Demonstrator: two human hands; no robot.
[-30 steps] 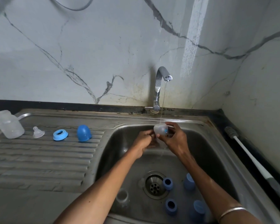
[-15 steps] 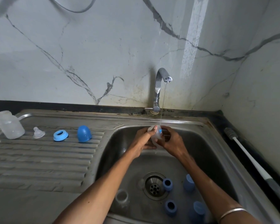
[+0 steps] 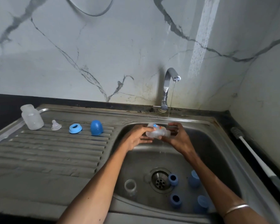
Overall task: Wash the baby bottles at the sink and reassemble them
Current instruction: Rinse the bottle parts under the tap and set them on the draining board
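Under the tap (image 3: 170,81), both hands (image 3: 137,136) grip a bottle (image 3: 157,132)

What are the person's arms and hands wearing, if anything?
Both forearms are bare, with no sleeves in view. The left hand and right hand wear no gloves. A thin silver-coloured bangle circles the right forearm. No rings can be made out.
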